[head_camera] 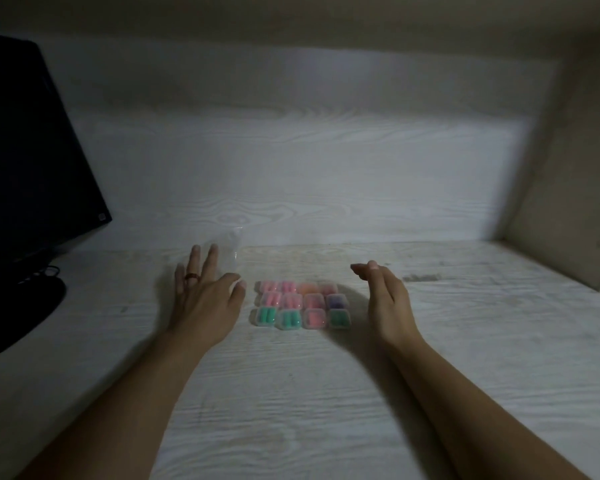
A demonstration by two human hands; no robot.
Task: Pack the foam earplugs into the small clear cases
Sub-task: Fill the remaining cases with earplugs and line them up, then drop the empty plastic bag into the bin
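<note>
Several small clear cases (300, 305) lie in a tight grid on the white wood-grain desk (291, 393), each holding foam earplugs in pink, orange, purple or green. My left hand (207, 296) rests flat just left of the grid, fingers spread, a ring on one finger, its fingertips over a clear plastic bag (227, 252). My right hand (383, 299) stands on its edge just right of the grid, fingers straight and together, holding nothing. Neither hand touches the cases.
A dark monitor (32, 150) stands at the left on a black base (25, 313) with cables. A white back panel (309, 168) rises behind the desk, and a beige side wall (565, 174) closes the right.
</note>
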